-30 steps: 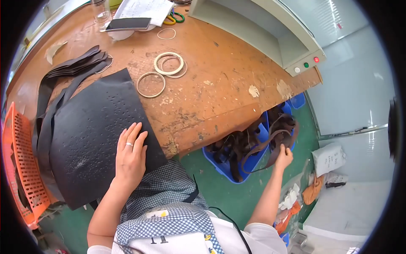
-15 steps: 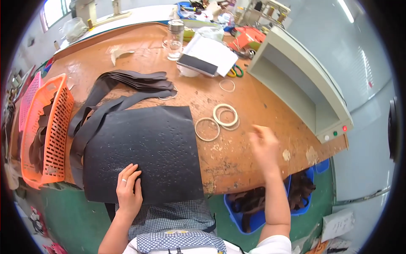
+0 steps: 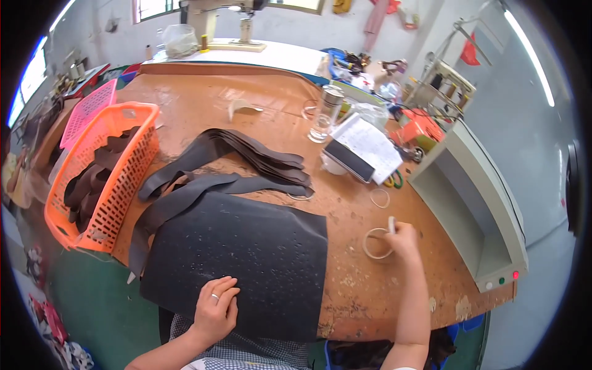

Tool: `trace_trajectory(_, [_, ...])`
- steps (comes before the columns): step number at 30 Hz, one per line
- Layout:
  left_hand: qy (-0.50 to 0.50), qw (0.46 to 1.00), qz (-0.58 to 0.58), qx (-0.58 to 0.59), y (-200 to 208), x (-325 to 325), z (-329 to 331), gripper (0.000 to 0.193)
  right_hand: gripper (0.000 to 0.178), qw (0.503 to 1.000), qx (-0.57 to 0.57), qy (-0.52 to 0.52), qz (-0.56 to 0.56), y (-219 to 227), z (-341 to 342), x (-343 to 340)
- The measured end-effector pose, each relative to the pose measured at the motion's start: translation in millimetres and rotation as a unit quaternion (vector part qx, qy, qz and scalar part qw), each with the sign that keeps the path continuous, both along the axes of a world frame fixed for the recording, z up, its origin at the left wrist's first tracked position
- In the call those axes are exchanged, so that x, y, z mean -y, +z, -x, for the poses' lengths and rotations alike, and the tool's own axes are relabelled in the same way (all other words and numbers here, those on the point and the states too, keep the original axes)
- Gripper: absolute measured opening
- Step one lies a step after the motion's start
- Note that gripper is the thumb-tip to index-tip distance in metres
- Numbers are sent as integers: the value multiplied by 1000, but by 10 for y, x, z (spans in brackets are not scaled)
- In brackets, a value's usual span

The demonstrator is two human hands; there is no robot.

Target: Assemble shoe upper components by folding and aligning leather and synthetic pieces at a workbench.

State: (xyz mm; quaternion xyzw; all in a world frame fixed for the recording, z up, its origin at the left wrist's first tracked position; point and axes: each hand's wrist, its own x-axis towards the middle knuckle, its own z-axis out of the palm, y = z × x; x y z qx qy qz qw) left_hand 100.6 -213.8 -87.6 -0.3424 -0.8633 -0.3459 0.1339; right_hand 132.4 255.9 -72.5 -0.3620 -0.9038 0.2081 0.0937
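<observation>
My left hand (image 3: 216, 308), a ring on one finger, lies open with its fingers resting on the front part of a black sheet (image 3: 240, 259) with a pitted surface. To the right, my right hand (image 3: 405, 242) is closed on a narrow cream roll of tape (image 3: 391, 225), seen nearly edge-on. Beside that hand, a pale ring (image 3: 365, 243) lies on the brown table, partly hidden behind the fingers. Long dark strips (image 3: 216, 185) curve along the sheet's left and far sides, several of them stacked in layers.
An orange basket (image 3: 132, 163) of dark strips stands left, near a pink basket (image 3: 92, 111). Farther back are a glass bottle (image 3: 325, 114), a phone (image 3: 349, 161) on papers and scissors (image 3: 396, 180). A grey open-fronted box (image 3: 475, 209) borders the right side.
My right hand has closed on a tape roll that lay among the rings. My left hand stays on the black sheet. The view has shifted, showing more of the far wall.
</observation>
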Motion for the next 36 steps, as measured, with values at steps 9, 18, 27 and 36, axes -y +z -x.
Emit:
trace_trajectory(9, [-38, 999, 0, 25, -14, -31, 60, 21, 21, 952, -236, -77, -178, 203, 451, -972])
trace_trajectory(18, [-21, 999, 3, 25, -31, 47, 57, 21, 33, 930, -15, 83, -358, -521, 951, -323])
trace_trajectory(27, [-38, 998, -46, 1, -130, 20, 20, 23, 40, 851, -330, -28, 407, -763, 1799, -445])
trace_trajectory(36, [-52, 996, -71, 18, -231, 34, -22, 23, 34, 766, -367, -71, 522, -625, 2416, -412])
